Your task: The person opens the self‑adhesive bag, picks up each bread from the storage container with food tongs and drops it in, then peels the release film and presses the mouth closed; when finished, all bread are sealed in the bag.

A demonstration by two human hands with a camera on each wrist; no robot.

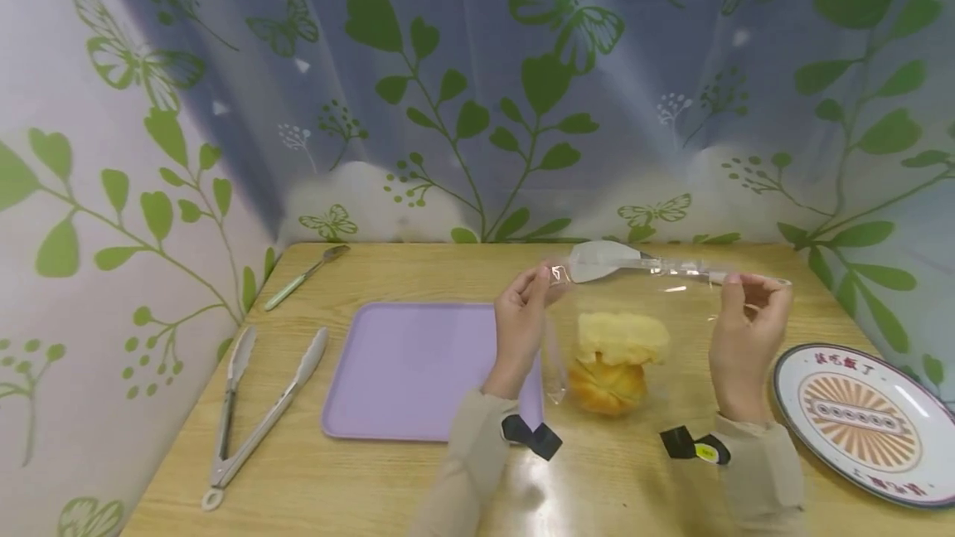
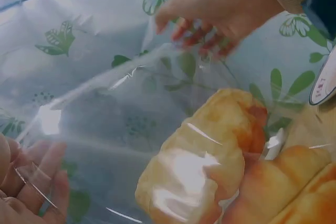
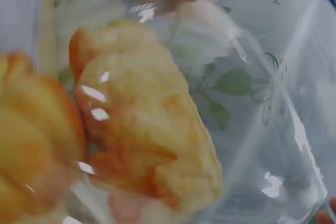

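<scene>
My left hand (image 1: 520,321) pinches the upper left corner of a clear plastic bag (image 1: 690,309). At the opposite top corner, my right hand (image 1: 748,346) pinches the bag's edge between thumb and fingers, so the top edge is stretched across between the hands. Through the film show a pale yellow, long bread (image 1: 622,338) and a rounder golden-brown bun (image 1: 608,385) low in the bag. In the left wrist view the long bread (image 2: 194,156) lies against the bun (image 2: 289,187), with glare on the plastic.
A purple tray (image 1: 418,371) lies left of the bag. Metal tongs (image 1: 261,429) rest spread at the left, below a slim utensil with a green handle (image 1: 294,288). Behind the bag's top edge is a white, broad-headed utensil (image 1: 597,261). A patterned plate (image 1: 802,396) sits at right.
</scene>
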